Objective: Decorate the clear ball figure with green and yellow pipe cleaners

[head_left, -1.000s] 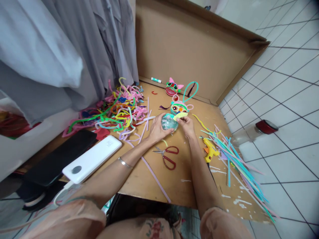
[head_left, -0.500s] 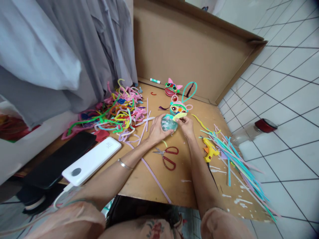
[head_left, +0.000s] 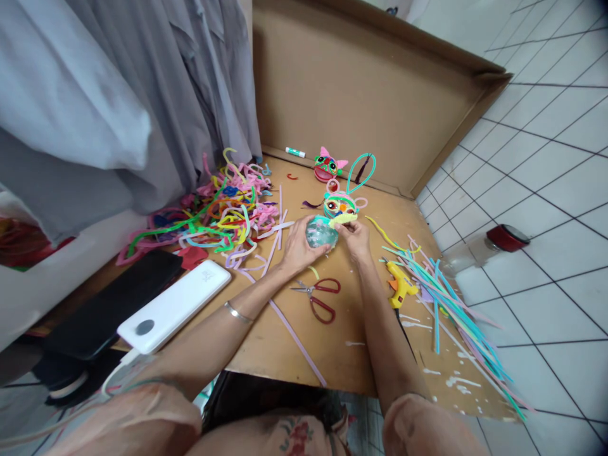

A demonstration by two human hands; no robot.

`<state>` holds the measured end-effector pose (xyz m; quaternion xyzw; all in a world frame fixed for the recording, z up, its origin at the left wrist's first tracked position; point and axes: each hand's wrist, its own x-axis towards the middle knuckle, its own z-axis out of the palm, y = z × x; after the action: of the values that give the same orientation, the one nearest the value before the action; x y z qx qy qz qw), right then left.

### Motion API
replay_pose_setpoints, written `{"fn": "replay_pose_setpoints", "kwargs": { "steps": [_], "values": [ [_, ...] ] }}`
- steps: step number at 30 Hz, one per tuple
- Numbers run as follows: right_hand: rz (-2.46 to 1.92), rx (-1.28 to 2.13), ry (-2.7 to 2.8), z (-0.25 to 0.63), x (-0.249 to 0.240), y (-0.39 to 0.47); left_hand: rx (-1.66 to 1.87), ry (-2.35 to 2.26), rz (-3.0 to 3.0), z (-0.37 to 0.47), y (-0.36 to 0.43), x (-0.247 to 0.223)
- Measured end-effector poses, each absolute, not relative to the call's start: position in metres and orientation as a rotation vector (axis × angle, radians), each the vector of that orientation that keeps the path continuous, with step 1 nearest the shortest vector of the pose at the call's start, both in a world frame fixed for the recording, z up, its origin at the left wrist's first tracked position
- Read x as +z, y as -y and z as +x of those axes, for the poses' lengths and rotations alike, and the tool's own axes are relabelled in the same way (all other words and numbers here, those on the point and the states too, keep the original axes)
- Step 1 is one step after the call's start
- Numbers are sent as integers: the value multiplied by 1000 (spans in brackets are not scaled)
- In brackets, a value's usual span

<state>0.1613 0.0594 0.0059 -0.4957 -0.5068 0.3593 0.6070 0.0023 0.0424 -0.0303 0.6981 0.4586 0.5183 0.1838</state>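
Note:
A round, greenish see-through ball (head_left: 320, 235) with a teal rim is in my left hand (head_left: 297, 247), whose fingers wrap around its side. My right hand (head_left: 356, 240) pinches a pale yellow fuzzy piece, which looks like pipe cleaner (head_left: 344, 219), against the ball's upper right. Just beyond stands a decorated animal head (head_left: 341, 206) with pink loop ears and a tall teal loop. Behind it sits a second head (head_left: 327, 166) with pink pointed ears and a red mouth. Nearer to me lie scissors (head_left: 323, 300) with red handles, spread apart, beside a short yellow scrap.
Tangled pipe cleaners (head_left: 213, 215) heap at the left, near a white power bank (head_left: 175, 306) and a black case. On the right are a yellow glue gun (head_left: 401, 285), a bundle of straight pipe cleaners (head_left: 460, 316) and a red-lidded jar (head_left: 489, 250). A cardboard panel (head_left: 361, 95) rises behind.
The yellow piece has tilted flatter over the ball's rim, with my right hand shifting slightly. My left hand keeps its hold on the ball.

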Motion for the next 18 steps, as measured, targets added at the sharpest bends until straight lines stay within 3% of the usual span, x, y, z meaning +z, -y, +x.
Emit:
{"fn": "replay_pose_setpoints", "kwargs": {
  "steps": [18],
  "values": [
    [-1191, 728, 1285, 163, -2, -63, 1495, -1250, 2019, 3, -45, -34]
  ]
}}
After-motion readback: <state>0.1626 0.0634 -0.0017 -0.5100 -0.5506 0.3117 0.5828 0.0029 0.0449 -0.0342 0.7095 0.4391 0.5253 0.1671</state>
